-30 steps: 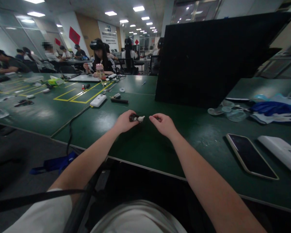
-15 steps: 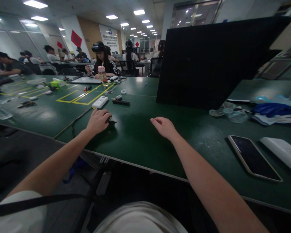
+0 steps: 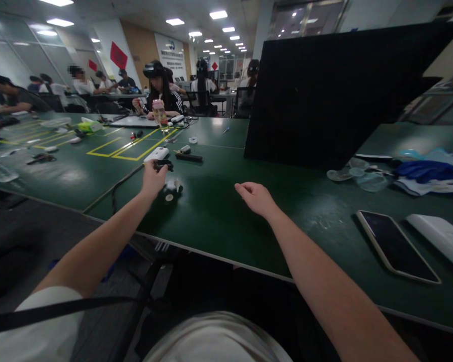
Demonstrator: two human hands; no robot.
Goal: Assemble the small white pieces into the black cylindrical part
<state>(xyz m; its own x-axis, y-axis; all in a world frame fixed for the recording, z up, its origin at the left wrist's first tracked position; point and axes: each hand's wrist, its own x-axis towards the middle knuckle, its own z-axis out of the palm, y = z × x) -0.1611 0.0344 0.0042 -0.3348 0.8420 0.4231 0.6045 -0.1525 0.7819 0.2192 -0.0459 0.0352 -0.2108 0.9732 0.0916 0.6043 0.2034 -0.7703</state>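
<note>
The left hand point(image 3: 153, 177) is raised just above the green tabletop point(image 3: 219, 216), its fingers point(image 3: 155, 167) clamped on a small black part point(image 3: 163, 164). Just beside that hand, a small black-and-white piece point(image 3: 172, 189) lies on the tabletop. The right hand point(image 3: 255, 197) sits low near the middle, its fingers loosely curled and slightly apart. A white power bank point(image 3: 156, 153) lies just beyond the left hand, and 1 phone point(image 3: 396, 246) lies well to the right.
</note>
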